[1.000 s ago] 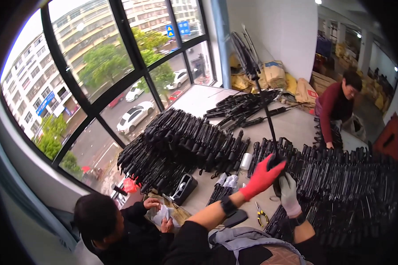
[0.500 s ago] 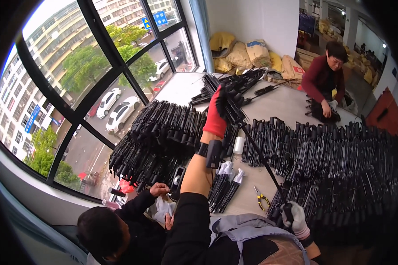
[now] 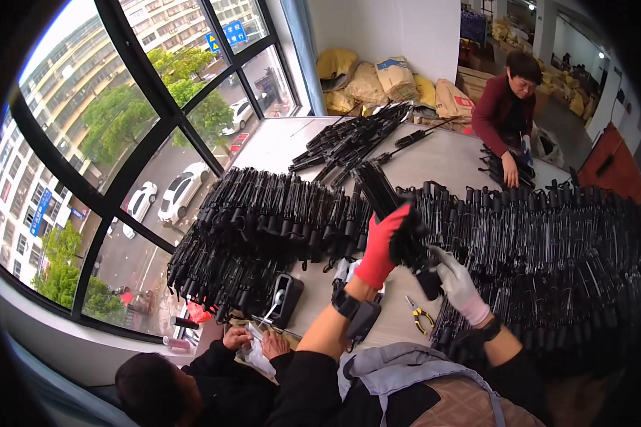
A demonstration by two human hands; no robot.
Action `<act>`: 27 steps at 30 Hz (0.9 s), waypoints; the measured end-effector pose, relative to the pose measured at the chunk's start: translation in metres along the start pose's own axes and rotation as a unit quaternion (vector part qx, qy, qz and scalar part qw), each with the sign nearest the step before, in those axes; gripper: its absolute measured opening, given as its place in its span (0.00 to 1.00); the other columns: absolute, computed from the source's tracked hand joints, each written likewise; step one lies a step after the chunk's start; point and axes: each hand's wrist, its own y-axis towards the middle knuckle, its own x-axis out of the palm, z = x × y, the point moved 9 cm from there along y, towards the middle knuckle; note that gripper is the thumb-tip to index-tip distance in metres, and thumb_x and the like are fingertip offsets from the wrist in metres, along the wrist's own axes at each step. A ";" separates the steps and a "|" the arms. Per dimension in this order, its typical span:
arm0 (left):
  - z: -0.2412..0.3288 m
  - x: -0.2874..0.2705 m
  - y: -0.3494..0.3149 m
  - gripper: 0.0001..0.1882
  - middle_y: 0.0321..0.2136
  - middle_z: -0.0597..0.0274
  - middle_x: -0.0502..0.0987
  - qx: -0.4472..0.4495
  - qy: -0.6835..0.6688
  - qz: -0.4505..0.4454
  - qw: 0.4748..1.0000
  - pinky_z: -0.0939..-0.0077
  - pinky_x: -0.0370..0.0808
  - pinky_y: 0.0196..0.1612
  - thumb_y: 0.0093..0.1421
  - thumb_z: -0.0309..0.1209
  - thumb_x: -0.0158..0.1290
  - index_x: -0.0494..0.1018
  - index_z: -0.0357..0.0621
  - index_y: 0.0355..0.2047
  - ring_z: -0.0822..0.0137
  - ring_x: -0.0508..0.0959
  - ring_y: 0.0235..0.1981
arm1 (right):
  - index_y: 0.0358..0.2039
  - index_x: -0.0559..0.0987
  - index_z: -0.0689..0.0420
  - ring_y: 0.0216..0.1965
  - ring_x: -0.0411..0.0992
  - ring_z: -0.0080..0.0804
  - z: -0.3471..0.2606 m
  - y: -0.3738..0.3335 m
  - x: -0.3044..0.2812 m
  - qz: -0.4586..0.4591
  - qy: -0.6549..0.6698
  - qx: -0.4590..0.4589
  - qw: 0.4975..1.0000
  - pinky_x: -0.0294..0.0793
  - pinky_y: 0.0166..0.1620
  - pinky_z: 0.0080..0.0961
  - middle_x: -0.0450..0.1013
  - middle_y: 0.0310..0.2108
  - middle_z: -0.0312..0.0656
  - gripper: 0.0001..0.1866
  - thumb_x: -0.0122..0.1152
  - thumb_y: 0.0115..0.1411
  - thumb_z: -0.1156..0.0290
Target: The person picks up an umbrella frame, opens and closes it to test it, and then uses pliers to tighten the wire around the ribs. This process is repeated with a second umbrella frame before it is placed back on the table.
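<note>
Over the near part of the pale table (image 3: pixel 438 162), a black folded umbrella (image 3: pixel 382 193) was held up at a slant, upper end leaning leftward, thick lower end beside the right hand (image 3: pixel 464 288). Red glove on the left hand (image 3: pixel 382 250), which was wrapped around the middle of the bundle, fingers closed on it. Pale glove on the right hand, raised at the lower end with fingers bent; could not tell whether they pinched the umbrella or only lay against it. Dark band (image 3: pixel 345 304) showed on the left wrist. To the left, a thick stack of umbrellas (image 3: pixel 256 206) lay side by side in layers; to the right, long rows of similar umbrellas (image 3: pixel 527 228) covered that side; farther back, a loose heap (image 3: pixel 356 139) lay in mixed directions. Pliers (image 3: pixel 420 314) with yellow and black handles rested on the table, to the left of and below the right hand. Black tape dispenser (image 3: pixel 286 302) stood at the near edge of the left stack. Close on the left, a co-worker in black (image 3: pixel 149 391) had both bare hands at some thin white material (image 3: pixel 256 349). Across the table, another person in a dark red top (image 3: pixel 502 117) reached down to a small dark bundle (image 3: pixel 493 167); behind, bulging sacks (image 3: pixel 399 78) sat against the wall
</note>
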 end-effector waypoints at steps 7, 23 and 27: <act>-0.020 -0.038 -0.038 0.14 0.25 0.66 0.75 -0.082 0.289 -0.034 0.953 0.74 0.74 0.27 0.57 0.28 0.59 0.72 0.38 0.42 0.72 0.76 0.24 | 0.60 0.65 0.60 0.20 0.75 0.27 -0.024 0.044 -0.051 -0.127 0.073 0.203 0.968 0.75 0.25 0.22 0.76 0.25 0.41 0.21 0.45 0.67 0.71; -0.054 -0.072 -0.073 0.23 0.27 0.62 0.76 -0.111 0.369 -0.054 0.921 0.74 0.75 0.31 0.52 0.28 0.62 0.67 0.39 0.47 0.65 0.79 0.26 | 0.54 0.67 0.61 0.24 0.76 0.31 -0.016 0.047 0.026 -0.312 -0.038 0.304 0.899 0.76 0.24 0.29 0.75 0.28 0.46 0.26 0.59 0.61 0.60; -0.038 -0.082 -0.066 0.22 0.27 0.59 0.75 -0.056 0.342 -0.018 0.938 0.74 0.77 0.29 0.54 0.28 0.60 0.66 0.40 0.48 0.64 0.79 0.25 | 0.53 0.67 0.62 0.24 0.75 0.22 0.033 -0.004 0.071 -0.281 0.331 0.363 0.824 0.74 0.21 0.21 0.74 0.29 0.42 0.25 0.60 0.61 0.61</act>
